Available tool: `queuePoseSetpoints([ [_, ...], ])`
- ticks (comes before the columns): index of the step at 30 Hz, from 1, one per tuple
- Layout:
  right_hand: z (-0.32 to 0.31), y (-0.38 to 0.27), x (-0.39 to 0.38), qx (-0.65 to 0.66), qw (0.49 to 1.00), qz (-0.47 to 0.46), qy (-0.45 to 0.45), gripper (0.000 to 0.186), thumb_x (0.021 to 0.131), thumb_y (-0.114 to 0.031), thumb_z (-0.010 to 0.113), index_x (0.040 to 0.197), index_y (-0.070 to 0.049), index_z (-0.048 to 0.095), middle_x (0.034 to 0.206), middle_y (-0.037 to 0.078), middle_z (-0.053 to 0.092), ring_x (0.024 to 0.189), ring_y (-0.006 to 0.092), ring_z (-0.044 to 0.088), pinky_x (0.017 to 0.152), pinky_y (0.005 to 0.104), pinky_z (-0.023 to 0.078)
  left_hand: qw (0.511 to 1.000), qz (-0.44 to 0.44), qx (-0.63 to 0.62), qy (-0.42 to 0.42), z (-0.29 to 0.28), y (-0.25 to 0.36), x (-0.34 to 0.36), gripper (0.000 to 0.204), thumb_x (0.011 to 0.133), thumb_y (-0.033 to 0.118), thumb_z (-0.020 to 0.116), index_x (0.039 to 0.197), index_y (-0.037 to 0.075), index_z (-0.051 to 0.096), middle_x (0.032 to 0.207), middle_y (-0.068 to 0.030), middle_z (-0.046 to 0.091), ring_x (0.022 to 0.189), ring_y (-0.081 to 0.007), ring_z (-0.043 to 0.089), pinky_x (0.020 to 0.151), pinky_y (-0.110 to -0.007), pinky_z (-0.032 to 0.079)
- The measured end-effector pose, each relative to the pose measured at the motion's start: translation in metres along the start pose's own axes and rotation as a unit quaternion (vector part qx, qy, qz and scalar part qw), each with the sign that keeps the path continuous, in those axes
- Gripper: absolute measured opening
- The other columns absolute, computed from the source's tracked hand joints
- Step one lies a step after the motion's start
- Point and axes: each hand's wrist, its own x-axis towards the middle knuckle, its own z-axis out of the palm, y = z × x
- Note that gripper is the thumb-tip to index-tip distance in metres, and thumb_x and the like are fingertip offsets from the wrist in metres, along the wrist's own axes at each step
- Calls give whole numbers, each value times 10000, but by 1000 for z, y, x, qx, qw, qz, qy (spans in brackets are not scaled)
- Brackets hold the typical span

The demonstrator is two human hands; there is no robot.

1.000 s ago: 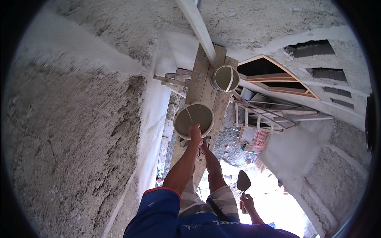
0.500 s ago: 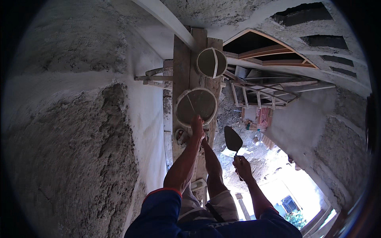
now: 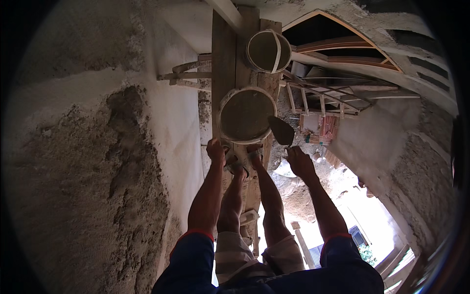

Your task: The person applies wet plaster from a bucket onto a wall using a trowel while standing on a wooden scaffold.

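While the right hand [image 3: 299,160] clamps a trowel [image 3: 282,131] at the right edge of the near bucket [image 3: 240,141], the left hand [image 3: 216,151] curls near-left, apart; can't tell its hold.

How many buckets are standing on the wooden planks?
2: the near bucket, just past the feet, and the far bucket, beyond it and slightly right.

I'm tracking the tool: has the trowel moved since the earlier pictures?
Yes. Judged against the planks, the trowel in the right hand has moved forward and left; its tip now overlaps the right rim of the near bucket in view.
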Motion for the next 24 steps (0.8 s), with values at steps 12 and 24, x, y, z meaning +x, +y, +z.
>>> queuePoseSetpoints([
  [12,94,23,90,12,997,-66,49,240,900,-220,574,1058,-44,615,1074,192,647,942,390,659,783,513,559,944,-8,326,-53,-247,-134,-49,429,870,193,675,1266,60,582,878,-128,696,827,-251,655,767,-391,513],
  [24,109,-55,122,497,853,155,-39,366,941,-286,552,1172,-9,619,641,116,612,557,265,644,611,381,541,975,-148,166,-14,-361,-192,-195,366,918,110,600,1250,-38,553,891,-141,647,714,-186,643,633,-302,581],
])
